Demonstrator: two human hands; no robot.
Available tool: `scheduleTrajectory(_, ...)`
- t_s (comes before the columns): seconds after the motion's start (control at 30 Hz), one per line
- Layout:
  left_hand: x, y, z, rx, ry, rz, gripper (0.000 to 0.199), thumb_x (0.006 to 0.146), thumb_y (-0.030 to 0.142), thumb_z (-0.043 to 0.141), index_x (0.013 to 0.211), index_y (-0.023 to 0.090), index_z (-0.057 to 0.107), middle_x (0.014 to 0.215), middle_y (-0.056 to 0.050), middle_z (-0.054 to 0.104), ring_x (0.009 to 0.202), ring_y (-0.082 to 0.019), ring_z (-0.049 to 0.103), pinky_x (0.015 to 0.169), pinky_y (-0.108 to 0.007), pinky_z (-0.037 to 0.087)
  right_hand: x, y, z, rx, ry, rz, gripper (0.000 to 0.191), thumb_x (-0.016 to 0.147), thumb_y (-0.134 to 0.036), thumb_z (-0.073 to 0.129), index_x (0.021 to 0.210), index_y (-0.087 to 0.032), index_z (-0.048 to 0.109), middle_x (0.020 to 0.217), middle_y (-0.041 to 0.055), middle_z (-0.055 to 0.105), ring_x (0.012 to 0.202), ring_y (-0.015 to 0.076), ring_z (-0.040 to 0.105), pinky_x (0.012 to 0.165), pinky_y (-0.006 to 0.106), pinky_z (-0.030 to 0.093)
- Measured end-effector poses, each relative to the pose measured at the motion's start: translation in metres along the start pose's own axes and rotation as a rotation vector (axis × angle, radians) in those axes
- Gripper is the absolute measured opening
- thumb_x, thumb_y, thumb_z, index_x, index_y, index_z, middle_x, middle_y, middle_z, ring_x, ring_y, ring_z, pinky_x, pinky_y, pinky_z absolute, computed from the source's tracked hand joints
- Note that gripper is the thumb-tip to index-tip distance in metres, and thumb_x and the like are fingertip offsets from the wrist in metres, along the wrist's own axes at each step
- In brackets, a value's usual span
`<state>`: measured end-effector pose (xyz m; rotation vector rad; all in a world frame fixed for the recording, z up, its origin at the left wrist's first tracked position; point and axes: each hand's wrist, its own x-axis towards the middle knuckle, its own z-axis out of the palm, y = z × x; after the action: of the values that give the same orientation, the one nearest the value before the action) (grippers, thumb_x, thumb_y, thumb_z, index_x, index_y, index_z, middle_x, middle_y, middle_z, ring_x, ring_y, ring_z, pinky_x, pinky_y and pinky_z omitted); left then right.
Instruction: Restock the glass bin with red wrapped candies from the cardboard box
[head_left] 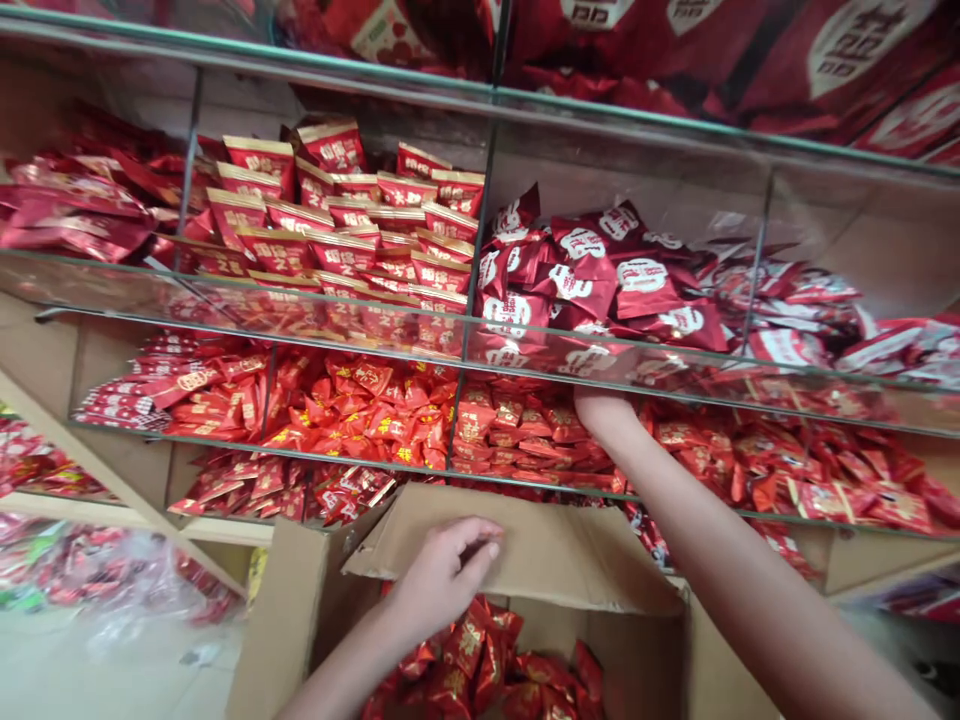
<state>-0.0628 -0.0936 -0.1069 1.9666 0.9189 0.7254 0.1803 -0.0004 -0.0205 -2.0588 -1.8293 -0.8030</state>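
My left hand (454, 565) is over an open cardboard box (517, 545), beside its raised flap, fingers curled with a gap between thumb and forefinger and nothing visible in it. Red and gold wrapped packets (480, 650) lie inside the box below it. My right hand (606, 412) reaches into a lower glass-fronted compartment, among small red packets (525, 430); its fingers are hidden behind the packets and the shelf edge.
Glass shelf edges (360, 335) run across the view. Above are gold-topped red packets (345, 250) and dark red packets (577, 270). Large red bags (847, 60) fill the top shelf. Plastic-wrapped goods (112, 570) lie at the lower left.
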Motion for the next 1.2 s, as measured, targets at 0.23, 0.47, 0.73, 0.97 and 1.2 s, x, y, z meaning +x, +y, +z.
scheduleTrajectory(0.23,0.031,0.034,-0.022,0.386,0.220,0.436,0.027,0.085,0.019,0.041,0.103,0.020,0.060,0.098,-0.008,0.063,0.090,-0.020,0.051,0.082,-0.035,0.039,-0.058,0.008,-0.026,0.184,-0.206,-0.221,0.028,0.083,-0.015,0.038,0.098,-0.013,0.061,0.092,0.0105,0.062,0.087,0.0193,0.054,0.079,0.028,0.040)
scheduleTrajectory(0.47,0.104,0.073,-0.027,0.911,-0.065,0.475,0.025,0.080,0.024,0.050,0.102,0.019,0.061,0.099,-0.011,0.063,0.100,-0.028,0.044,0.079,-0.040,0.034,-0.072,-0.007,-0.026,0.258,-0.285,-0.277,0.019,0.079,-0.013,0.046,0.088,-0.013,0.063,0.088,0.0102,0.061,0.084,0.0195,0.050,0.078,0.029,0.038)
scheduleTrajectory(0.73,0.140,0.078,-0.026,0.980,-0.196,0.309,0.019,0.082,0.028,0.049,0.081,0.020,0.065,0.078,-0.005,0.067,0.083,-0.020,0.057,0.071,-0.031,0.041,-0.063,0.005,-0.018,0.359,-0.318,-0.238,0.010,0.076,-0.021,0.055,0.083,-0.017,0.060,0.078,0.0046,0.065,0.076,0.0174,0.056,0.066,0.024,0.039)
scheduleTrajectory(0.97,0.154,0.088,-0.023,0.982,-0.301,0.181,0.026,0.084,0.036,0.047,0.084,0.014,0.061,0.079,-0.002,0.065,0.071,-0.014,0.060,0.070,-0.033,0.047,-0.051,0.015,-0.019,0.385,-0.290,-0.247,0.035,0.078,-0.003,0.037,0.103,-0.014,0.059,0.098,0.0081,0.064,0.090,0.0147,0.057,0.079,0.022,0.038)
scheduleTrajectory(1.2,0.152,0.080,-0.025,0.936,-0.273,0.288,0.017,0.079,0.026,0.053,0.085,0.015,0.065,0.096,-0.008,0.065,0.091,-0.019,0.058,0.081,-0.032,0.042,-0.040,0.016,-0.023,0.286,-0.320,-0.325,0.027,0.076,-0.005,0.045,0.094,-0.015,0.062,0.096,0.0106,0.062,0.092,0.0212,0.056,0.080,0.029,0.039)
